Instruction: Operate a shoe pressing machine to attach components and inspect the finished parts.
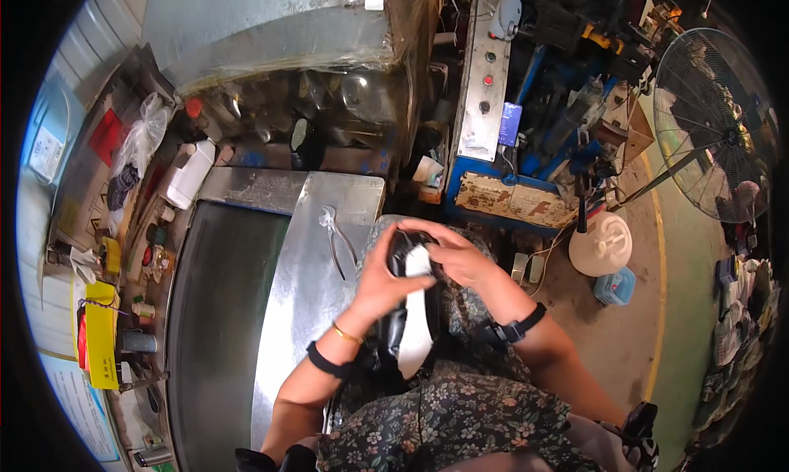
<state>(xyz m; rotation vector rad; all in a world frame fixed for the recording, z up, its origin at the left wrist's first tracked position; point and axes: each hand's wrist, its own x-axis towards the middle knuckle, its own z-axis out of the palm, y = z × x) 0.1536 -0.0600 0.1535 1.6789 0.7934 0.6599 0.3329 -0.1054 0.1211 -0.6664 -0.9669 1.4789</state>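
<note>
Over my lap I hold a black shoe upper with a white sole-shaped bottom (417, 328) facing up. My left hand (382, 276) wraps its left side near the far end, the thumb lying across the white bottom. My right hand (462, 260) grips the far end from the right, fingers bent over the black edge. Part of the shoe is hidden by both hands. To the left, a pair of metal pincers (335, 238) lies on the shiny metal table (308, 307), apart from my hands.
Left of the table runs a dark conveyor belt (222, 307). Another dark shoe (306, 145) stands at the machine opening ahead. A cluttered shelf with a white bottle (191, 174) lines the left. At right are a blue machine (514, 201), a white jug (600, 243) and a large fan (715, 127).
</note>
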